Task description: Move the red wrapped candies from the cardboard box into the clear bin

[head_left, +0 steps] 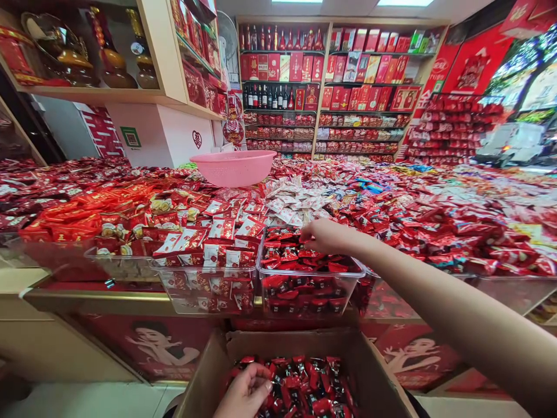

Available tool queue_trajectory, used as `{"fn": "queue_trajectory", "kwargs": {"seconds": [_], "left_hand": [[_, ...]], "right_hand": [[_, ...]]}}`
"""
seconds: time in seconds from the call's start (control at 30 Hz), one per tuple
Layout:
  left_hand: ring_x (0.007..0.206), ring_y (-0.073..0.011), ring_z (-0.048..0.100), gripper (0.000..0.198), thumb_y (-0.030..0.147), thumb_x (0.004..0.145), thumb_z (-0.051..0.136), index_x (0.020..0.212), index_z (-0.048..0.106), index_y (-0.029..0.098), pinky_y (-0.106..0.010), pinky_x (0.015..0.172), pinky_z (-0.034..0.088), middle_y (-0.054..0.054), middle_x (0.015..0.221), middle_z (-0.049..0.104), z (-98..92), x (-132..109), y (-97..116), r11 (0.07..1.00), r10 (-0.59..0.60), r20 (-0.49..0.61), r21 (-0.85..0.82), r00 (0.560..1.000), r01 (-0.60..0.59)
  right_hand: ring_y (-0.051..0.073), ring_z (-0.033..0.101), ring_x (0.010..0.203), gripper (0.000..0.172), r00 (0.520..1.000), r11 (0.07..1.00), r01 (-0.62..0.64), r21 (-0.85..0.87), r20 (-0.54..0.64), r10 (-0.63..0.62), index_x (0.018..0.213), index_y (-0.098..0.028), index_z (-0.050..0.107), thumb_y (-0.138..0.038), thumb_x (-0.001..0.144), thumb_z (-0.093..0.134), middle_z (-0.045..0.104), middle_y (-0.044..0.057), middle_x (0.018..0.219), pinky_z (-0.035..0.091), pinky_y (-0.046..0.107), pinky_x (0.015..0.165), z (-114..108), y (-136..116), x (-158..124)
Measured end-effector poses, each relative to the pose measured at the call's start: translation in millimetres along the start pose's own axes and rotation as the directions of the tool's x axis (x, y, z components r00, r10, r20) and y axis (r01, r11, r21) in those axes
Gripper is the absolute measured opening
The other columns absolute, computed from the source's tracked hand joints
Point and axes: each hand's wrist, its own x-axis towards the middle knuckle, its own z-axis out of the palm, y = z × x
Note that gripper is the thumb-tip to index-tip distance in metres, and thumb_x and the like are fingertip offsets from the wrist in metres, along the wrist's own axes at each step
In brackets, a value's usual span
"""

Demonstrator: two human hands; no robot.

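Note:
At the bottom, an open cardboard box [285, 335] holds many small candies [300, 377] in red and black wrappers. My left hand [247, 393] is inside the box at its left, fingers curled and thumb close to the fingertips; what they hold, if anything, I cannot make out. Above the box stands a clear plastic bin [311, 271] filled with similar red and black candies. My right hand [325, 235] reaches in from the right over the bin's back part. Its fingers are bent down and closed, and their contents are hidden. White packets [296, 200] lie just behind it.
A bin of red and white packets [209, 273] adjoins on the left. Heaped red sweets [435, 226] cover the counter to the right. A pink basket [235, 168] rests on the heaps behind. Shelves [324, 81] of boxes and bottles line the back wall.

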Motion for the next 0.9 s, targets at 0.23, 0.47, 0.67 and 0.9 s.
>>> {"fn": "queue_trajectory", "kwargs": {"seconds": [0.23, 0.47, 0.67, 0.9], "left_hand": [[0.062, -0.0114, 0.048, 0.017, 0.028, 0.068, 0.051, 0.081, 0.052, 0.016, -0.022, 0.060, 0.037, 0.002, 0.065, 0.052, 1.0, 0, 3, 1.000, -0.026, 0.005, 0.007, 1.000, 0.026], [0.064, -0.0119, 0.049, 0.019, 0.031, 0.067, 0.052, 0.080, 0.053, 0.017, -0.022, 0.062, 0.037, 0.002, 0.066, 0.052, -0.1, 2, 0, 0.999, -0.036, -0.003, 0.003, 0.999, 0.036], [0.056, -0.0102, 0.045, 0.025, 0.038, 0.062, 0.057, 0.075, 0.051, 0.018, -0.021, 0.056, 0.035, 0.005, 0.059, 0.049, 0.1, 10, -13, 0.998, -0.039, 0.012, -0.058, 0.999, 0.040], [0.060, -0.0106, 0.046, 0.023, 0.038, 0.063, 0.056, 0.075, 0.051, 0.019, -0.022, 0.060, 0.036, 0.003, 0.063, 0.051, -0.8, 12, -8, 0.999, -0.039, 0.030, -0.015, 0.999, 0.039]], "right_hand": [[0.019, 0.056, 0.079, 0.042, 0.994, 0.997, 0.079, -0.016, 0.074, -0.078, 0.105, -0.018, 0.052, -0.030, 0.065, 0.053, 0.062, 0.007, 0.089, 0.038, 0.024, 0.060, 7, -5, -4], [0.018, 0.057, 0.074, 0.025, 0.999, 0.993, 0.026, -0.111, -0.023, -0.029, 0.085, -0.015, 0.059, -0.016, 0.071, 0.039, 0.063, 0.009, 0.080, 0.038, 0.025, 0.060, 0, -2, 4], [0.019, 0.057, 0.071, 0.025, 0.987, 0.987, -0.043, -0.153, -0.160, 0.018, 0.081, -0.016, 0.060, -0.015, 0.072, 0.037, 0.063, 0.010, 0.076, 0.038, 0.026, 0.059, -20, 3, 2], [0.022, 0.056, 0.079, 0.022, 0.989, 0.988, -0.084, -0.129, -0.133, 0.066, 0.086, -0.012, 0.057, -0.013, 0.067, 0.044, 0.061, 0.014, 0.084, 0.040, 0.027, 0.063, -6, -7, 14]]}}
